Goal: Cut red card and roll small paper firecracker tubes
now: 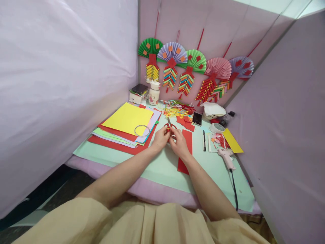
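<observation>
My left hand (160, 138) and my right hand (179, 142) meet at the middle of the table, fingertips pinched together on a small red paper piece (169, 133). Its exact shape is hidden by my fingers. Red-handled scissors (169, 124) lie just beyond my hands. A long red paper strip (186, 149) lies under and beside my right hand on the pale green table sheet (162, 166).
A stack of coloured paper sheets (127, 127) with a tape ring (142, 130) lies left. A phone (197, 118), pen (203, 140), tape roll (217, 127), yellow slip (232, 140) and corded glue gun (226, 158) lie right. Paper fan decorations (188, 67) hang on the back wall.
</observation>
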The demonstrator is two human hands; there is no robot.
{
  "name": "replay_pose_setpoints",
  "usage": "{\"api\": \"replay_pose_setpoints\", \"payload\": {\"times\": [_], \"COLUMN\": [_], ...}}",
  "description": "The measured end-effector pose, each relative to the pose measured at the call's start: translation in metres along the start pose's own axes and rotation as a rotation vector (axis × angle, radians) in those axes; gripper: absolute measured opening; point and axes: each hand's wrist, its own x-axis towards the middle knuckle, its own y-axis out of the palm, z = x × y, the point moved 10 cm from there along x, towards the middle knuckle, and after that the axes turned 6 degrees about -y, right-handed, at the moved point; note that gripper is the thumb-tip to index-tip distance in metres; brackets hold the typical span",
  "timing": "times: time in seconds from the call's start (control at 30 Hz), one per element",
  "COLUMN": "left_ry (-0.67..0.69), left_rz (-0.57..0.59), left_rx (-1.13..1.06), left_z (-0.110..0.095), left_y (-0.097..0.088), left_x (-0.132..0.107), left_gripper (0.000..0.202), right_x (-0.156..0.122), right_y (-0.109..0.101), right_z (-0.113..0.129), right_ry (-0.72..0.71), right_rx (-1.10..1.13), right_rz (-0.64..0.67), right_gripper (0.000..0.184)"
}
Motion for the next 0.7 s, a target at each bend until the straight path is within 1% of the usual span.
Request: {"api": "replay_pose_setpoints", "payload": {"times": [0.2,0.3,0.37,0.43,0.5,0.6,0.7], "left_ry": [-0.042,-0.096,-0.155,-0.235,-0.328,-0.444,-0.524], "left_rz": [0.002,0.015,0.038,0.097,0.202,0.368,0.464], "left_rx": [-0.04,-0.102,-0.163,-0.239,-0.315,-0.405,-0.464], "left_z": [0.003,0.01,0.016,0.023,0.028,0.028,0.027], "left_y": [-0.002,-0.002,0.001,0.006,0.015,0.026,0.028], "left_x": [0.002,0.005,0.007,0.009,0.008,0.002,-0.003], "left_gripper": [0.007,0.006,0.003,0.005,0.009,0.015,0.016], "right_x": [0.0,-0.001,0.0,0.002,0.004,0.005,0.004], "right_y": [0.001,0.002,-0.002,-0.007,-0.009,-0.005,-0.001], "right_z": [-0.004,-0.004,-0.001,0.004,0.006,0.003,-0.004], "right_ry": [-0.009,-0.023,-0.048,-0.083,-0.108,-0.103,-0.047], "right_rx": [0.01,-0.014,-0.084,-0.183,-0.232,-0.153,-0.02], "right_rz": [0.007,0.019,0.011,0.007,0.042,0.151,0.212], "right_gripper": [0.049,0.051,0.055,0.063,0.074,0.087,0.092]}}
